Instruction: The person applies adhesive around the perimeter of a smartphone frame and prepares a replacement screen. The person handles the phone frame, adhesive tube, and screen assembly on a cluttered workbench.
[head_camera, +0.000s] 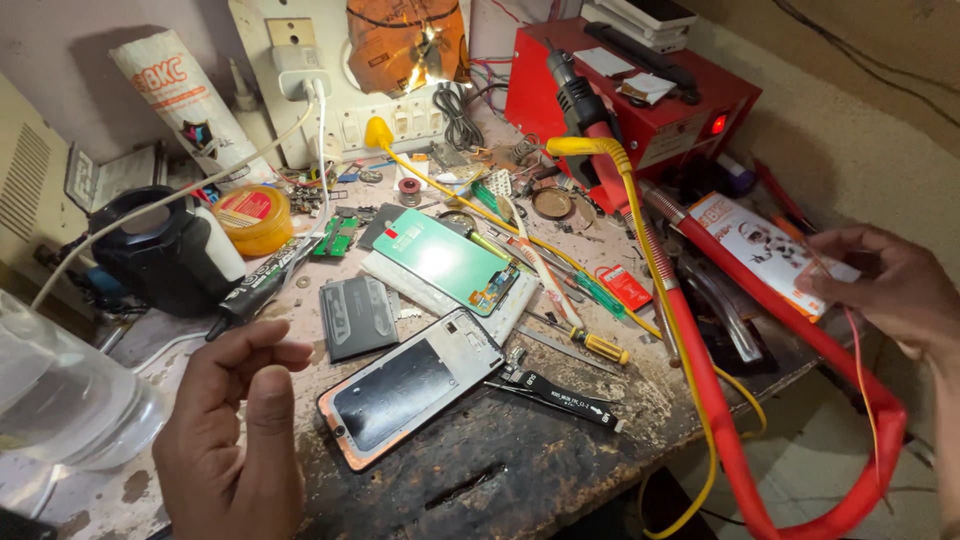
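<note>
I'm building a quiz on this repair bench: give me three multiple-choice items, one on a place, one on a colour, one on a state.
1. Where does the opened phone lie?
A. on the red box
B. on the bench in front of the left hand
C. in the right hand

2. What colour is the round tin?
A. yellow
B. blue
C. white

3. How is the left hand?
A. clenched on a screwdriver
B. flat on the bench
C. raised, fingers curled, holding nothing

Answers: 1 B, it rests on the worn bench just beyond the hand; 2 A, yellow body under a red label; 3 C, nothing sits in its grip.
</note>
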